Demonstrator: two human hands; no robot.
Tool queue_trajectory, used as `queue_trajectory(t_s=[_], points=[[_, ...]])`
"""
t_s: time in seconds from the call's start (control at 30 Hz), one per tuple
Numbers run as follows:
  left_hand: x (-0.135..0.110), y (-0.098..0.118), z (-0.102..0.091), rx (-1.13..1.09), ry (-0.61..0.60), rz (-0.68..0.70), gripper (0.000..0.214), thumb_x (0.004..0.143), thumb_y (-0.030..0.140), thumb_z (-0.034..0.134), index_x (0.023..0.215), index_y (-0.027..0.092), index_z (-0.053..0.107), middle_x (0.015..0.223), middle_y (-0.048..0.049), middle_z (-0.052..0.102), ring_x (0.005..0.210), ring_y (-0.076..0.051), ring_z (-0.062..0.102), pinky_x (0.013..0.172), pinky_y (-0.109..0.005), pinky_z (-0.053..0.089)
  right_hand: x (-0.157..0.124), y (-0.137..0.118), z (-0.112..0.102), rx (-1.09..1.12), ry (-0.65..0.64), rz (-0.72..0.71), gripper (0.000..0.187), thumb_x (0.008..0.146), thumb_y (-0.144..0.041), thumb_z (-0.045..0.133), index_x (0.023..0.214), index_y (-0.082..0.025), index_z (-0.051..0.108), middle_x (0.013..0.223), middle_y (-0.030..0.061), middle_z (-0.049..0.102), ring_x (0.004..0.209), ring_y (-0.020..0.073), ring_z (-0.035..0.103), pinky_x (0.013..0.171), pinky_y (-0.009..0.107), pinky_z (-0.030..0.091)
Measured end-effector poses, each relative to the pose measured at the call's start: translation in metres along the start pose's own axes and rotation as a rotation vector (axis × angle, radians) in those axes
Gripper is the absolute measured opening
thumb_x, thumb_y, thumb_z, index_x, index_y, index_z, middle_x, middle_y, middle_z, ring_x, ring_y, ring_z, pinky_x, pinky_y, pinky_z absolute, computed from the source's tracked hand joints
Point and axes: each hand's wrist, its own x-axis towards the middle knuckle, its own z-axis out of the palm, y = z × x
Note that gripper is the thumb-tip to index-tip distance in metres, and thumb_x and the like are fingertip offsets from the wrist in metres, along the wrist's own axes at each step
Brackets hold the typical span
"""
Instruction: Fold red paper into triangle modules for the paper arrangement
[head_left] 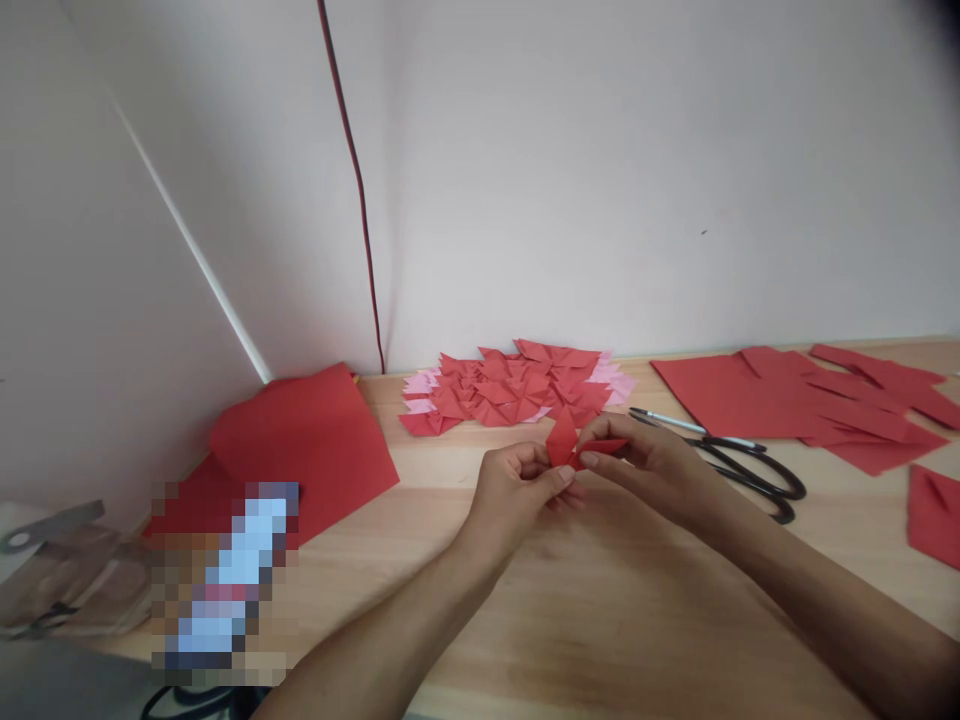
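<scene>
Between both hands, just above the wooden table [585, 620], is a folded red paper piece [562, 437] with pointed flaps. My left hand [517, 485] pinches its lower left side, thumb on top. From the right, my right hand [637, 450] grips a pointed flap between thumb and fingers. The fingers cover part of the folds. Behind the hands lies a pile of red folded paper pieces [510, 390], with pink folded paper [615, 385] showing at its edges. Black-handled scissors [757, 475] lie beyond my right forearm, with a pen [667, 420] across them.
Red paper sheets [322, 450] lie at the left, beside a pixelated object [240, 570]. More red sheets and strips [750, 390] are spread at the back right. A folded red sheet [934, 515] sits at the right edge. A dark cable [360, 190] runs down the wall.
</scene>
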Motion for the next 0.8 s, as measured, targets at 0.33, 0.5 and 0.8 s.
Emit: queue_trajectory(t_s=[0.33,0.5,0.8], points=[[0.003,-0.005,-0.002,0.011,-0.027,0.032,0.020,0.069,0.030,0.071,0.072,0.012,0.063,0.061,-0.0029,0.063,0.052,-0.011,0.056,0.055,-0.023,0.044,-0.006,-0.004,0.005,-0.132,0.052,-0.083,0.013,0.086,-0.030,0.054,0.080,-0.022,0.062,0.078,0.0014,0.066,0.073,0.0168,0.058,0.066,0.030,0.044],[0.007,-0.012,-0.007,-0.115,-0.097,-0.073,0.030,0.065,0.034,0.076,0.078,0.010,0.064,0.062,-0.0039,0.063,0.051,-0.011,0.057,0.054,-0.023,0.044,-0.008,-0.002,0.008,-0.157,0.105,-0.126,0.010,0.086,-0.029,0.055,0.087,-0.023,0.064,0.085,0.0031,0.069,0.077,0.0185,0.059,0.067,0.031,0.045],[0.004,-0.008,0.000,0.061,-0.042,0.008,0.025,0.067,0.033,0.072,0.076,0.012,0.063,0.062,-0.0030,0.062,0.054,-0.011,0.056,0.056,-0.023,0.044,-0.006,-0.008,0.008,-0.161,0.101,0.002,0.013,0.084,-0.030,0.056,0.076,-0.022,0.062,0.075,0.0016,0.068,0.070,0.0175,0.059,0.065,0.030,0.045]])
